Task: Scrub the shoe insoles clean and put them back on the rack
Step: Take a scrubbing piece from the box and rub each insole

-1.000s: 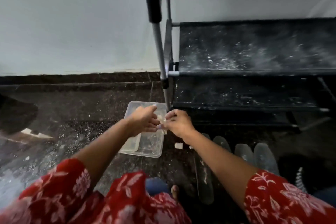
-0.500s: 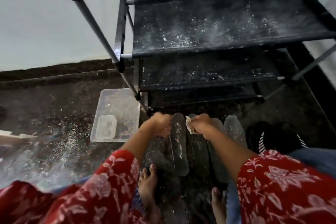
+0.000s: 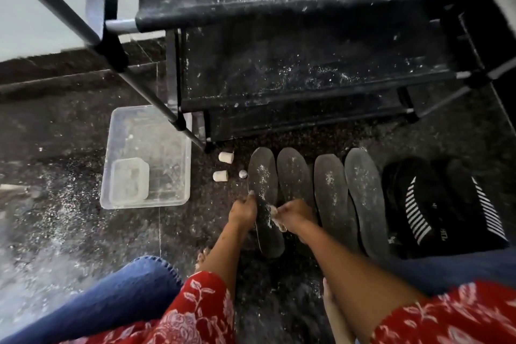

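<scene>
Several dark grey insoles lie side by side on the floor in front of the black shoe rack point(image 3: 293, 14). The leftmost insole point(image 3: 264, 179) is speckled with white powder. My left hand point(image 3: 242, 211) grips its left edge at mid-length. My right hand point(image 3: 293, 215) is shut on a small white cloth point(image 3: 275, 211) pressed against the same insole's right side. Beside it lie another insole point(image 3: 293, 173) and two more, the nearer point(image 3: 331, 190) and the farther point(image 3: 364, 193).
A clear plastic tub point(image 3: 173, 195) with a small container point(image 3: 129, 180) inside stands on the floor at left. Two small white caps point(image 3: 226, 157) and a little ball point(image 3: 243, 174) lie near the rack's leg. Black striped shoes point(image 3: 418, 204) sit at right. White powder covers floor and shelves.
My head has tipped down and closer. Both hands moved from the tub area down to the leftmost insole, the left taking hold of its edge, the right bringing the cloth onto it.
</scene>
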